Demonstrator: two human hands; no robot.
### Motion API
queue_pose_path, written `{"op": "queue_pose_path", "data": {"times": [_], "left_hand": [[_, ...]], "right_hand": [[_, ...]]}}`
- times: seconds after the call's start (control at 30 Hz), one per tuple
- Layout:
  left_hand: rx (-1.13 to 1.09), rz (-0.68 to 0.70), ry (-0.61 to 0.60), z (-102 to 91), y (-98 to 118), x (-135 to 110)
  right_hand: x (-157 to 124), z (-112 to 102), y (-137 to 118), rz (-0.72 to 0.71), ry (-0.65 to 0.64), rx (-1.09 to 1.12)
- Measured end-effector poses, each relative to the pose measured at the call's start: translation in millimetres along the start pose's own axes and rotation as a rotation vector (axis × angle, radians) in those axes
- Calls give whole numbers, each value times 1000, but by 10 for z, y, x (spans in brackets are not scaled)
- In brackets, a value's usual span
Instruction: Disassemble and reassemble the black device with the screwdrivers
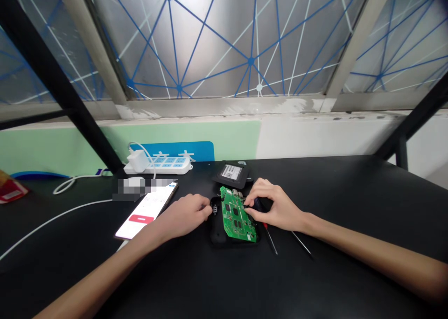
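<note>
A green circuit board point(238, 216) sits tilted in a black plastic casing point(217, 232), its left side raised along the casing's inside. My left hand point(191, 214) has its fingers curled at the casing's left edge, closed on it. At the board's upper right edge, my right hand point(275, 204) pinches with thumb and fingers. Beneath and beside that hand lie two screwdrivers: a red-collared screwdriver point(270, 241) and another with a long metal shaft point(301, 244). Their handles are mostly hidden by the hand. Behind the board rests a black cover point(231, 173) with a white label.
To the left lies a phone point(147, 211) with a lit screen. A white power strip point(168, 165) with a plugged-in charger point(137, 161) stands by the wall. White cables point(52, 221) cross the black table point(343, 286). A red packet point(12, 188) is at the far left.
</note>
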State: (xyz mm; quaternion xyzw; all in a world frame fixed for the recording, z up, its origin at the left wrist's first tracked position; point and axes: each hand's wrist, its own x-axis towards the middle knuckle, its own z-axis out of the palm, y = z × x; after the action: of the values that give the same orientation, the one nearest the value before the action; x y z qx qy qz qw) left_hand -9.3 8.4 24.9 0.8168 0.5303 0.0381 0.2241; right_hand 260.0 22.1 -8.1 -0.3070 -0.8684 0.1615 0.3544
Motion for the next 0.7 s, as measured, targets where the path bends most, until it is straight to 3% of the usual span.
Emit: {"op": "queue_pose_path", "data": {"times": [0.7], "left_hand": [[15,8,0,-4,65,-8]], "right_hand": [[20,-3,-12,-16,-22,-26]]}}
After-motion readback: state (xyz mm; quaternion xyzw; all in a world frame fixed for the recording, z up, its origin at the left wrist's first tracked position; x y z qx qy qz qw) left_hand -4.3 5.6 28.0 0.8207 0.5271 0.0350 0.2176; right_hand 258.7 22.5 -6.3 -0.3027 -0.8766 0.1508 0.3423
